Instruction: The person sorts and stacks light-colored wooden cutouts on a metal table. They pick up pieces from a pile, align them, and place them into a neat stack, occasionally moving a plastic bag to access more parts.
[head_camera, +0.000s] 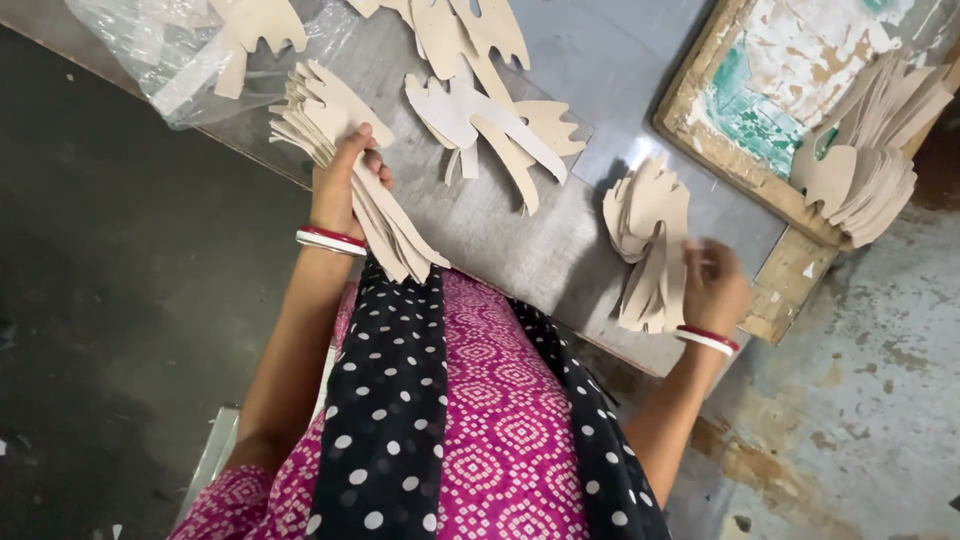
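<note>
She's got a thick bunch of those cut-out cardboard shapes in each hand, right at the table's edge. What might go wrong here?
The left hand grips a fanned stack of cutouts that juts past the edge of the grey table; pieces might slip to the floor. The right hand pinches its stack at one side only, so it may splay apart. Loose cutouts lie between, and a sweep of either hand might scatter them.
</note>
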